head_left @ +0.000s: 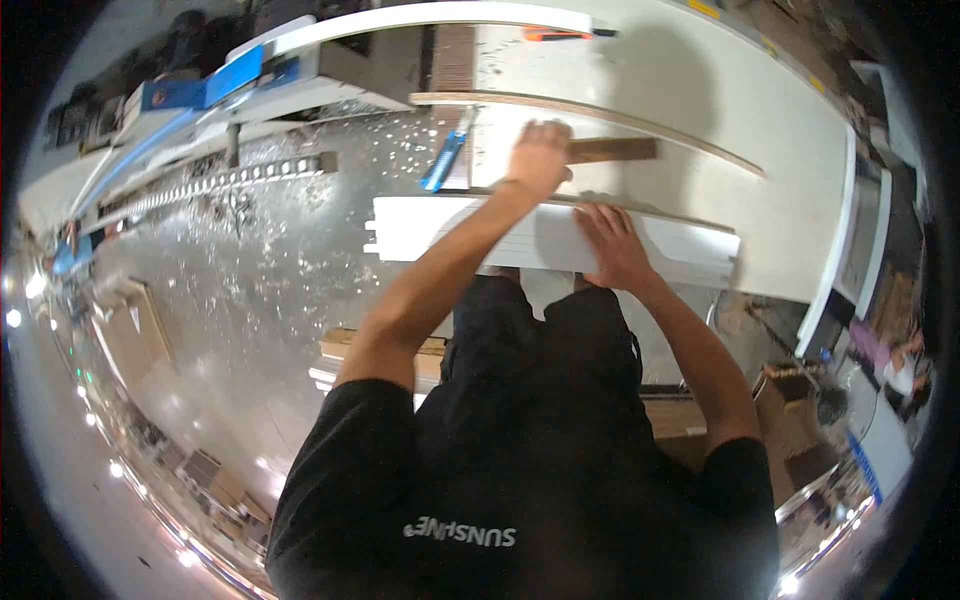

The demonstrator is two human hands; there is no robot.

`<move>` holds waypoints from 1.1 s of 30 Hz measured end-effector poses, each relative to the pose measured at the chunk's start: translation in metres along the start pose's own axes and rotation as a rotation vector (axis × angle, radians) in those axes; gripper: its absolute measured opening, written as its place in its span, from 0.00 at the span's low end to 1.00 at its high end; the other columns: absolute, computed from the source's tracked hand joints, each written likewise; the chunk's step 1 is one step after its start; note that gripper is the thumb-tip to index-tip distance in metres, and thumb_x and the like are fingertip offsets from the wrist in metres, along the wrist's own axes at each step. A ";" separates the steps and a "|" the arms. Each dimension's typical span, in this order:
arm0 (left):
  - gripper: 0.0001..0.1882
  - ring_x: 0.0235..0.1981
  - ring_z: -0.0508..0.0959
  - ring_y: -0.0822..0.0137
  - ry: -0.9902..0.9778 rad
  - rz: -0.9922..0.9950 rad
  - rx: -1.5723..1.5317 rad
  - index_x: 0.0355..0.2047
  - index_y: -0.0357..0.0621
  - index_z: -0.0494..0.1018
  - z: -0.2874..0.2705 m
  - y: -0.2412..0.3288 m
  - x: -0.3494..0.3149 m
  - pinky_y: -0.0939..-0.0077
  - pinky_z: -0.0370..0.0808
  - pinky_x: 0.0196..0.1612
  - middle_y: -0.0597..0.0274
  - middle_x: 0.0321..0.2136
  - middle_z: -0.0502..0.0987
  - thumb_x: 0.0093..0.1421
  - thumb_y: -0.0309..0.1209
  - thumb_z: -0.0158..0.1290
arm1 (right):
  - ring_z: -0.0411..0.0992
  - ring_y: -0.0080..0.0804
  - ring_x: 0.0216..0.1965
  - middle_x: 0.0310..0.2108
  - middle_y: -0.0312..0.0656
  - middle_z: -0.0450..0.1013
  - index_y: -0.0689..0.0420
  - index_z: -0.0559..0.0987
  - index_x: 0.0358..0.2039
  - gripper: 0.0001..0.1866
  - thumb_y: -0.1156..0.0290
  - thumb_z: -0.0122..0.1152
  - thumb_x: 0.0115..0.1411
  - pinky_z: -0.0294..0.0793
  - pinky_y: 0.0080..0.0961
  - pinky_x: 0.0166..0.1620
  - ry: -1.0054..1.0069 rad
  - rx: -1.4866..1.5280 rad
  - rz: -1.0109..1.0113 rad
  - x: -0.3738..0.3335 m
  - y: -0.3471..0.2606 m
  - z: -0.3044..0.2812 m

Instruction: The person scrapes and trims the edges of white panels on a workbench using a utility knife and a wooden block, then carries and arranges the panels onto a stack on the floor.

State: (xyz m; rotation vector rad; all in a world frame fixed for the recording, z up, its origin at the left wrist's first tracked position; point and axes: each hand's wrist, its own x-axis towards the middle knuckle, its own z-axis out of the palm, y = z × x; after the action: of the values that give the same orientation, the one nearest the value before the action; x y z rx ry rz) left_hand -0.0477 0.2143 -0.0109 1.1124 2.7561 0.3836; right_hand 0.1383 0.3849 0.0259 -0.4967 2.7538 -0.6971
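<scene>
White worktable [780, 200]: stack of long white boards [560, 240] lies at its near edge; looks stiff and heavy, best gripped along the long edges. Right hand [612, 245] presses flat on stack. Left hand [540, 158] grips small wooden block [615, 150].

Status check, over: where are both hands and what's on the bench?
Left hand on brown wooden block. Right hand flat on stacked white boards. Blue tool lies beside.
</scene>
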 end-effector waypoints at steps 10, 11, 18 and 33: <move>0.28 0.42 0.83 0.38 0.002 -0.255 -0.365 0.58 0.39 0.73 -0.131 -0.069 -0.147 0.49 0.81 0.49 0.40 0.45 0.81 0.61 0.39 0.61 | 0.47 0.48 0.80 0.79 0.45 0.51 0.50 0.57 0.78 0.66 0.57 0.85 0.40 0.40 0.51 0.81 -0.101 -0.079 0.143 -0.012 0.020 -0.021; 0.26 0.37 0.84 0.44 0.092 -0.377 -0.361 0.59 0.37 0.73 -0.132 -0.088 -0.186 0.53 0.81 0.45 0.40 0.46 0.82 0.64 0.37 0.59 | 0.44 0.51 0.80 0.80 0.46 0.48 0.48 0.56 0.78 0.66 0.55 0.86 0.41 0.39 0.53 0.81 -0.134 -0.110 0.158 -0.014 0.021 -0.022; 0.35 0.27 0.75 0.70 0.268 -1.138 -0.971 0.71 0.34 0.65 -0.062 -0.145 -0.361 0.71 0.75 0.30 0.65 0.30 0.75 0.79 0.52 0.42 | 0.46 0.62 0.78 0.77 0.62 0.51 0.66 0.59 0.75 0.61 0.34 0.72 0.57 0.50 0.59 0.75 0.433 -0.331 0.343 -0.127 0.140 -0.011; 0.29 0.30 0.69 0.71 0.344 -0.748 -0.890 0.71 0.37 0.68 -0.032 -0.108 -0.316 0.70 0.70 0.33 0.62 0.32 0.69 0.81 0.44 0.36 | 0.59 0.38 0.74 0.74 0.45 0.62 0.62 0.62 0.75 0.35 0.52 0.51 0.78 0.54 0.37 0.75 0.916 0.950 1.031 -0.217 0.198 -0.019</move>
State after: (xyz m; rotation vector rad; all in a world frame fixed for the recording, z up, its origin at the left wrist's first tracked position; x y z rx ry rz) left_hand 0.0999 -0.0867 0.0010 -0.2025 2.4748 1.5362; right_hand 0.2774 0.6401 -0.0214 1.5990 2.2549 -1.9382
